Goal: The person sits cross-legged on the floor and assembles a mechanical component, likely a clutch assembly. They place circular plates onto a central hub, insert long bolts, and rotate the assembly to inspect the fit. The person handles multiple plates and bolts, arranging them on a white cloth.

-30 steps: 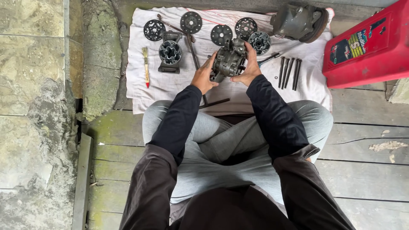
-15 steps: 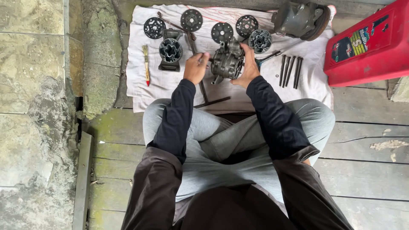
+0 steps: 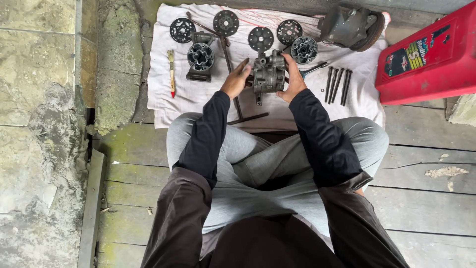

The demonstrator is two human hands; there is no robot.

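The person sits cross-legged and holds a grey metal pump body [image 3: 268, 74] up over the white cloth [image 3: 163, 99]. The right hand [image 3: 293, 82] is wrapped around its side to keep it steady. The left hand [image 3: 235, 82] just touches the other side, fingers loose. Round metal discs [image 3: 226, 23] and black bolts [image 3: 337, 84] lie spread out nearby, easy to reach.

red canister [image 3: 436, 57] cut off at right edge, right hand [image 3: 293, 82] palm hidden behind metal pump body [image 3: 269, 74]

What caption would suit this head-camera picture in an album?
Seated cross-legged, a person steadies a grey metal pump body between the left hand and right hand above a white cloth spread with round dark discs.
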